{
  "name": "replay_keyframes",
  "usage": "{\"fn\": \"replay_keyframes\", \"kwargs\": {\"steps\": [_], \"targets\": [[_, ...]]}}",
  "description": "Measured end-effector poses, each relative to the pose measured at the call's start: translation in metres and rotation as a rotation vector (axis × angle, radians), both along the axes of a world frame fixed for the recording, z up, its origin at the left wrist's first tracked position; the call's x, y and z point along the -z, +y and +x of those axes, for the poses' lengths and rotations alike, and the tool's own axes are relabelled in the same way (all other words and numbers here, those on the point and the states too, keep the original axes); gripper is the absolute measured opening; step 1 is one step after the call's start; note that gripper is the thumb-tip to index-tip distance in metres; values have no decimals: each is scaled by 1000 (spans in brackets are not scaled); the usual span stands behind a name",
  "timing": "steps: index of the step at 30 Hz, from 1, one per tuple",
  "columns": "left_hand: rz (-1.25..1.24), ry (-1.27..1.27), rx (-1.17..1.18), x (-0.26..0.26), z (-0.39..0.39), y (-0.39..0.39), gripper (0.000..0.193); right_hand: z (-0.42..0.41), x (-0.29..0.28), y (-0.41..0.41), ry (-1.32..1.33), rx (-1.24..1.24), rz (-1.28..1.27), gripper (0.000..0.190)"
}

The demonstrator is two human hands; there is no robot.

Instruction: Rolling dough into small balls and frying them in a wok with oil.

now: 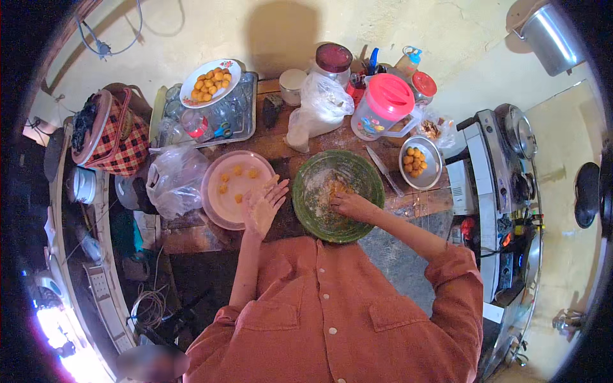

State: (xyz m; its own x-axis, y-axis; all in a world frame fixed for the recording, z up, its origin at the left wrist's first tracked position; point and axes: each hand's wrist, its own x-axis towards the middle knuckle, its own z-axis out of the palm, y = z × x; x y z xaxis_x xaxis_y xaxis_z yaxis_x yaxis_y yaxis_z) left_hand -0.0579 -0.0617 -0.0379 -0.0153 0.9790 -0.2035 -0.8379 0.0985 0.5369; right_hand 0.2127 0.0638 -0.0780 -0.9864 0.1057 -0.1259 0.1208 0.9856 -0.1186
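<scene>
My left hand (263, 207) is held palm up with its fingers apart, and a pale smear coats the palm. It hovers over the right edge of a pink plastic basin (237, 216). Several small orange dough pieces (238, 170) lie spaced out in that basin. Inside a green bowl (306, 230), my right hand (353, 207) has its bunched fingers gripping at soft orange dough (339, 185). Pale, flour-like powder (318, 191) covers the bowl's floor to the left of the dough. The tips of my right fingers are partly hidden in the mixture.
A knife (384, 170) lies right of the green bowl, near a metal bowl (437, 155) of orange balls. Behind stand a pink-lidded pitcher (383, 115) and a white plastic bag (323, 103). Back left, a plate (232, 88) of balls rests over a glassware tray (242, 129).
</scene>
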Motion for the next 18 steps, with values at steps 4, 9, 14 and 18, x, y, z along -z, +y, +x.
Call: {"fn": "replay_keyframes", "kwargs": {"steps": [4, 9, 14, 18], "targets": [[12, 95, 62, -12, 11, 14, 79, -3, 6, -4, 44, 142, -75, 32], [141, 145, 92, -8, 19, 25, 85, -5, -20, 3, 322, 394, -334, 28], [148, 106, 128, -4, 31, 36, 83, -9, -54, -3, 755, 738, -334, 28], [8, -123, 142, -11, 48, 49, 76, -1, -57, -9, 967, 1028, -952, 38]]}}
